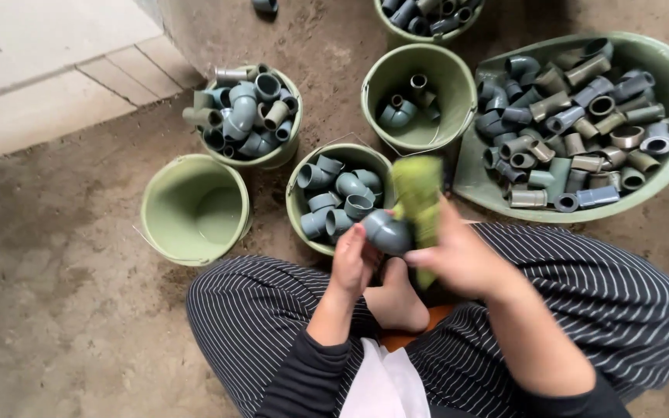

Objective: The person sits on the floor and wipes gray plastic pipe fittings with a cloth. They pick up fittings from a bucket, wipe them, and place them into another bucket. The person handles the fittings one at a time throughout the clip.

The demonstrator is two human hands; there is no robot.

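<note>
Left hand (352, 263) grips grey pipe elbow (387, 232) — right hand (458, 259) clutches green cloth (418, 203).

Floor: bare, rough brown concrete (63, 310), mottled and dusty, filling most of the view under soft, even daylight. At ten to eleven o'clock, a raised pale slab (32, 70) with scored joint lines; its grey vertical face (183, 31) drops at twelve.
</note>
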